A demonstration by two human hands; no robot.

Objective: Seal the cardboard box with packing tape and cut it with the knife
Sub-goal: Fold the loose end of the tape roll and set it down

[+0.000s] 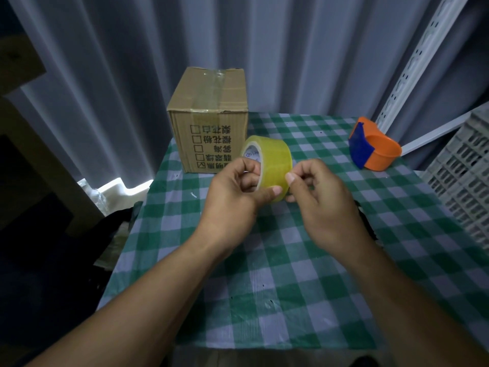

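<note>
A yellowish roll of packing tape point(272, 157) is held above the table's middle. My left hand point(232, 192) grips it, fingers through the core and thumb under the rim. My right hand point(315, 197) pinches at the roll's right face with thumb and forefinger. The cardboard box point(211, 112) stands closed at the back left of the table, with clear tape along its top seam and printed characters on its front. No knife can be made out.
An orange and blue tape dispenser point(373, 147) lies at the back right on the green checked tablecloth point(264, 260). A white plastic crate point(463, 176) stands off the right edge. Grey curtains hang behind.
</note>
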